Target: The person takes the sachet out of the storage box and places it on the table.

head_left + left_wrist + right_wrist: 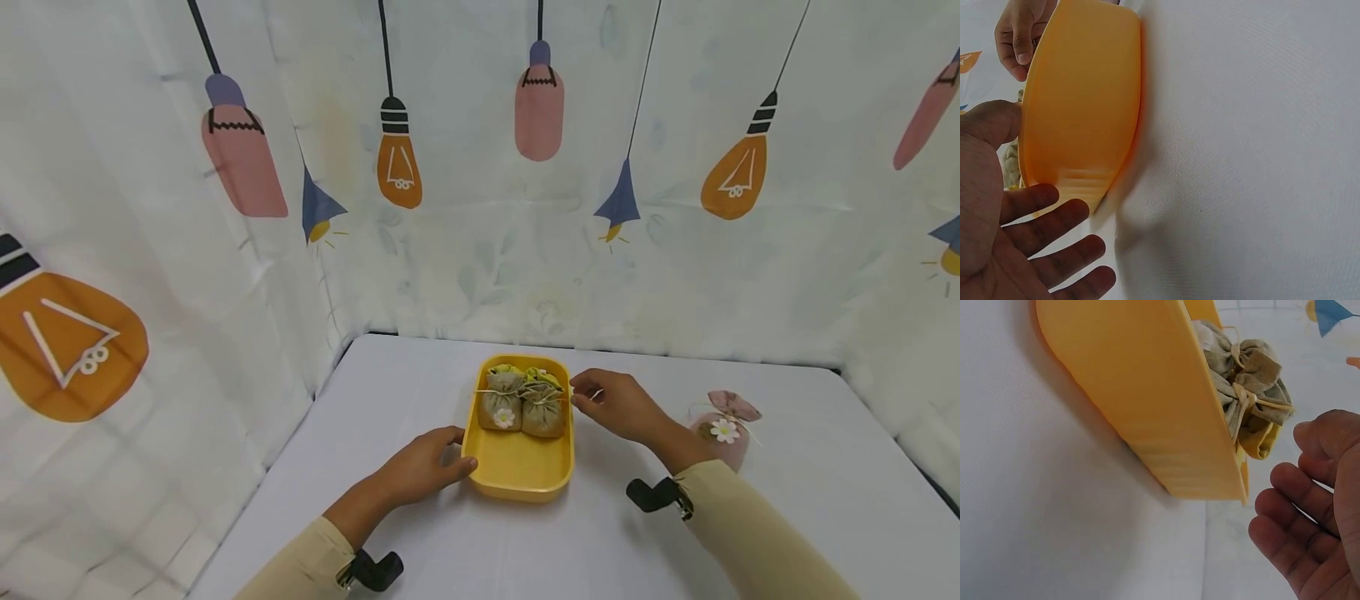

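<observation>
A yellow plastic tray [517, 471] rests on the table, with several small drawstring pouches in its far half. Two grey-beige pouches [543, 417] stand side by side, the left one bearing a white flower; yellow patterned pouches [508, 367] show behind them. My left hand [423, 467] holds the tray's left side, thumb over the rim and index finger on the outer wall [1085, 87], other fingers spread. Beside the far right rim, my right hand [617, 404] holds nothing, its fingers loosely bent. In the right wrist view its thumb is near the tied pouches [1247, 394], apart from them.
A pink pouch [731, 446] with a white flower stands on the white table [825, 483], right of the tray and partly behind my right forearm. Curtains [480, 275] printed with hanging lamps enclose the table's back and sides.
</observation>
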`<state>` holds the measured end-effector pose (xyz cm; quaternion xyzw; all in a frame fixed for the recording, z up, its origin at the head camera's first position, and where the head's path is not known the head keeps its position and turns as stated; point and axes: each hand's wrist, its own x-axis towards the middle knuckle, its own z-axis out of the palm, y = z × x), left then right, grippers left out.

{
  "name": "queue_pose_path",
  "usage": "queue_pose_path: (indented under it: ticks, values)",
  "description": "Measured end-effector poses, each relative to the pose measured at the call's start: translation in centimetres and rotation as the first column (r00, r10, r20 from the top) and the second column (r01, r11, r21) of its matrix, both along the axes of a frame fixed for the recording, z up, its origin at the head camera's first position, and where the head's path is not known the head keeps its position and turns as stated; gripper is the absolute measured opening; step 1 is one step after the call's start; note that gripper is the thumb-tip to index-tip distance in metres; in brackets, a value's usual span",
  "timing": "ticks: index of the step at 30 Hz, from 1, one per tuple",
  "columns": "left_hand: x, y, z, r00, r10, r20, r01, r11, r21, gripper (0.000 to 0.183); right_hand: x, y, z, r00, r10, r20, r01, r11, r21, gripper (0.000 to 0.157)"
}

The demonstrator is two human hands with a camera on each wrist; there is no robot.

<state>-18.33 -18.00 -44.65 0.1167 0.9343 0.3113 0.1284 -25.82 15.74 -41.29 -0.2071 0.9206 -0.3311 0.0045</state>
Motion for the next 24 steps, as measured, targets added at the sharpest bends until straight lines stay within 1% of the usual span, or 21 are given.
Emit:
queue_pose_path:
  ticks: [6,13,17,20,24]
  values:
    - [0.0,-0.1,-0.1,1.000,-0.001,-0.002,0.001,1.000,-0.004,0.062,-0.2,-0.6,-0.4,1.000,0.026,-0.004,-0.026,0.999,-0.021,0.020]
    - [0.2,0.0,-0.1,1.000,0.003,0.016,-0.003,1.000,0.006,0.063,-0.3,-1.3,-0.8,1.000,0.006,0.013,-0.006,1.000,-0.023,0.020]
    - [0.3,0.0,0.0,1.000,-0.001,0.020,0.001,1.000,0.004,0.063,-0.1,-1.7,-0.8,1.000,0.003,0.022,-0.003,1.000,-0.024,0.020]
    - [0.2,0.0,0.2,1.000,-0.003,0.009,0.003,1.000,0.007,0.063,-0.1,-2.0,-0.6,1.000,0.001,0.016,0.000,1.000,-0.025,0.021]
    - [0.1,0.0,0.2,1.000,0.000,0.014,0.000,1.000,0.014,0.062,-0.2,-2.3,-0.5,1.000,-0.003,0.025,0.003,1.000,-0.011,0.022]
